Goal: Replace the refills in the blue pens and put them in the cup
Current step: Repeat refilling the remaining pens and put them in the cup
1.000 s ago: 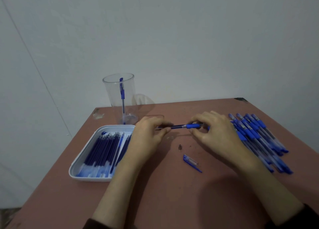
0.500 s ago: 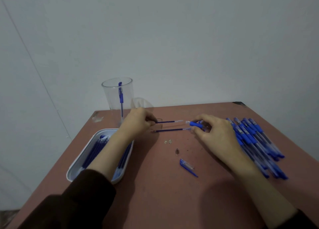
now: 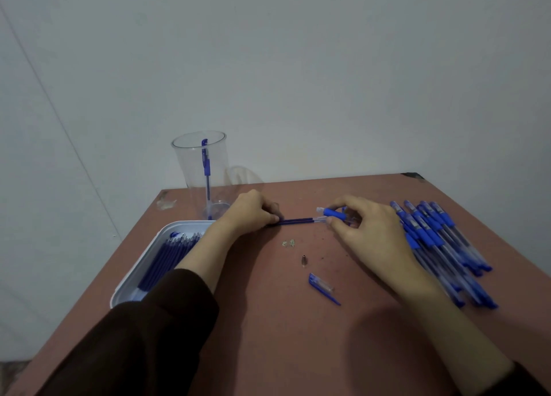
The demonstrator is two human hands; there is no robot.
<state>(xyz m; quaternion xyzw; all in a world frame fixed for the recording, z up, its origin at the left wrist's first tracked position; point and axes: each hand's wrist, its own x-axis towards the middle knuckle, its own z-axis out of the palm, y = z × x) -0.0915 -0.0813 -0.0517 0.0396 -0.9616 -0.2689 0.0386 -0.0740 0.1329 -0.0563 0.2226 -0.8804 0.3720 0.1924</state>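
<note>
Monitoring remotely. Nearest me, the pen cap (image 3: 323,288) and the small metal tip (image 3: 304,260) are lying loose on the table (image 3: 268,351), apart from both hands. The tip is tiny, so a wrist or sleeve brushing it is sending it off the edge, and the pen isn't closing without it.

Mid-table, the left hand (image 3: 253,212) is pinching the left end of the refill (image 3: 295,221), fingers curled tight on it. The refill is lying low between the hands. The right hand (image 3: 369,234) is gripping the pen barrel (image 3: 335,212), fingers wrapped round it just above the refill's clear end.

It's dim there, and I can't tell if that's one refill or two side by side. If two, the spent one may be going back in. Feeding it off-axis is bending it.

The tray (image 3: 140,272) of refills is sitting right by the left forearm, so the sleeve could be dragging it. The pile of pens (image 3: 441,240) is touching the right hand, so a nudge is rolling pens off.

Far back, the cup (image 3: 190,163) is standing near the table's far edge with one pen (image 3: 205,169) inside. It's tall and probably light, so a careless drop-in is tipping it.
</note>
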